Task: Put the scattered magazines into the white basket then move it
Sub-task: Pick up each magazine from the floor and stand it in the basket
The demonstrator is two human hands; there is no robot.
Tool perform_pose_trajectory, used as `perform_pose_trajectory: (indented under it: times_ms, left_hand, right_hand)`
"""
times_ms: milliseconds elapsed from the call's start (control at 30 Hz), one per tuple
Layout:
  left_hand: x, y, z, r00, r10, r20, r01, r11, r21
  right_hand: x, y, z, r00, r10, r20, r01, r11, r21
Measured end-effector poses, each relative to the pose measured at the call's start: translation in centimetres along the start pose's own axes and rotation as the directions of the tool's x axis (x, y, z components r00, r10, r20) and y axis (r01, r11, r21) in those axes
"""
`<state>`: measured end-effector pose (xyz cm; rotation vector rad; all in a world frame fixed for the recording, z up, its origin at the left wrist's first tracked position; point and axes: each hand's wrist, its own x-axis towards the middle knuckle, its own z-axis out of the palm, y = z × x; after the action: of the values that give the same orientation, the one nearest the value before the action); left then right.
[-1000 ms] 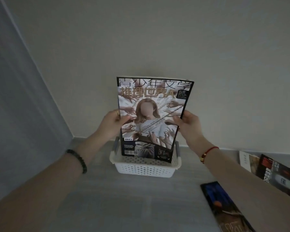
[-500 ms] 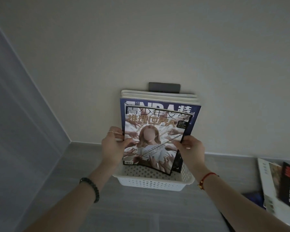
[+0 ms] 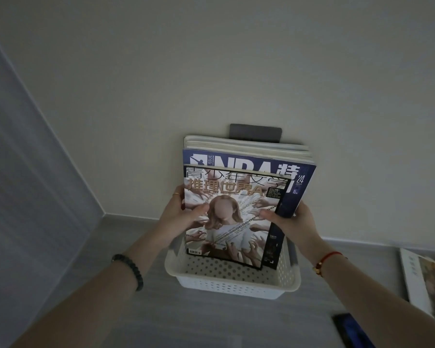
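A white perforated basket (image 3: pixel 232 285) stands on the grey floor against the wall. Several magazines stand upright in it, a blue NBA issue (image 3: pixel 251 166) in front of pale ones. I hold a magazine with a long-haired figure on the cover (image 3: pixel 232 222) upright in front of them, its lower edge down inside the basket. My left hand (image 3: pixel 180 219) grips its left edge, thumb on the cover. My right hand (image 3: pixel 290 221) grips its right edge, fingers behind it and around the NBA issue's edge.
Two more magazines lie on the floor at the right edge (image 3: pixel 423 280), and a dark blue one (image 3: pixel 349 327) at the lower right. A grey plate (image 3: pixel 255 133) is fixed to the wall behind the basket. A grey wall (image 3: pixel 30 197) closes the left side.
The held magazine has come down from above the basket into it, in front of the NBA issue. The camera has tilted down and closer.
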<state>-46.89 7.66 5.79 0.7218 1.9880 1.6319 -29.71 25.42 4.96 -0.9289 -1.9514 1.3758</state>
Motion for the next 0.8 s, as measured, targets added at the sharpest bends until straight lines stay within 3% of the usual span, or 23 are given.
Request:
perform_pose_trajectory:
  times_ms: [133, 333, 500, 700, 800]
  left_hand:
    - [-0.2, -0.4, 0.1, 0.996, 0.067, -0.061, -0.064, 0.997, 0.048]
    - [0.3, 0.3, -0.2, 0.990, 0.129, -0.058, -0.131, 0.991, -0.031]
    - [0.5, -0.3, 0.6, 0.996, 0.082, 0.039, -0.083, 0.996, 0.035]
    - [0.6, -0.8, 1.1, 0.996, 0.084, 0.008, -0.084, 0.977, 0.197]
    - [0.3, -0.8, 1.4, 0.995, 0.092, -0.042, -0.080, 0.971, 0.226]
  right_hand:
    - [-0.1, 0.3, 0.2, 0.995, -0.091, -0.039, 0.089, 0.995, -0.035]
    - [0.9, -1.7, -0.4, 0.975, -0.215, -0.062, 0.214, 0.976, -0.032]
    - [0.5, 0.4, -0.6, 0.986, -0.164, 0.003, 0.164, 0.984, -0.073]
    - [0.7, 0.1, -0.4, 0.990, -0.127, -0.059, 0.127, 0.992, -0.010]
    - [0.6, 0.1, -0.5, 0.995, -0.097, -0.013, 0.096, 0.995, -0.033]
